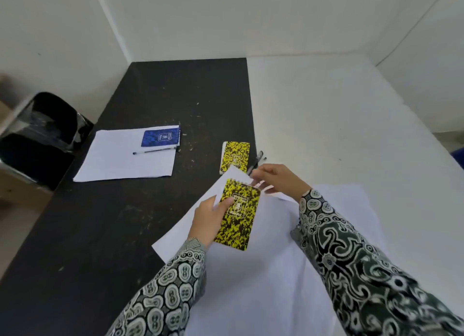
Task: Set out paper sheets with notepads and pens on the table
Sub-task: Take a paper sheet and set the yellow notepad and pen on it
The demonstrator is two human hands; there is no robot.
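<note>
Left hand (209, 216) grips yellow-black notepad (238, 216) over paper sheet (251, 273); right hand (275, 178) pinches the sheet's far edge; black bench (100, 222) below.

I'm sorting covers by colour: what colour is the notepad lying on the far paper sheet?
Blue, with a pale emblem: the notepad, clearest in the head view.

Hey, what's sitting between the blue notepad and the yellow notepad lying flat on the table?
Only bare black tabletop with pale specks separates the blue notepad from the flat yellow notepad, seen from the head camera.
</note>
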